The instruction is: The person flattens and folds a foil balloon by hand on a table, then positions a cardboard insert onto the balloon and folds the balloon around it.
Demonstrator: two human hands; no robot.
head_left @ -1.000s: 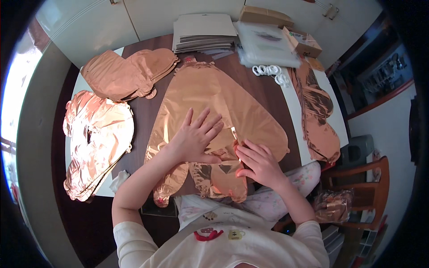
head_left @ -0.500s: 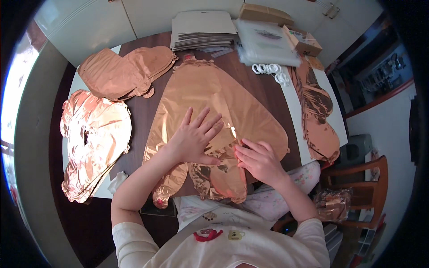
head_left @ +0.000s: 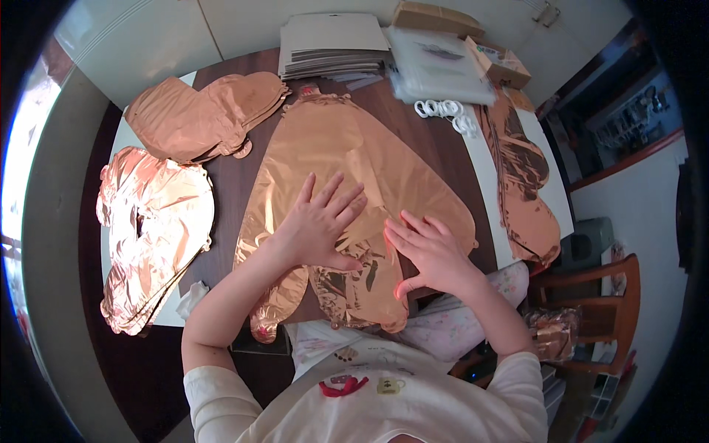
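A large flat rose-gold foil balloon (head_left: 329, 144) lies uninflated in front of me, its narrow end far off and its lower part reaching over the table's near edge. My left hand (head_left: 314, 229) rests spread on its middle, palm down, fingers apart. To the right, my right hand (head_left: 434, 255) lies on the foil with fingers stretched out and thumb apart. Neither hand holds anything. Crinkled, shiny foil shows between the two hands, with folded layers near my lap.
Flat foil balloons lie in an upper-left pile (head_left: 196, 118), a lower-left pile (head_left: 166, 188) and a right-hand pile (head_left: 521, 184). At the back are stacked grey cards (head_left: 332, 44), clear plastic bags (head_left: 439, 70), white ribbon coils (head_left: 443, 109) and an open cardboard box (head_left: 502, 70). A wooden chair (head_left: 620, 310) stands right.
My right hand has opened from closed-together fingers to a flat spread, thumb moving out toward me. My left hand stays nearly in place on the foil.
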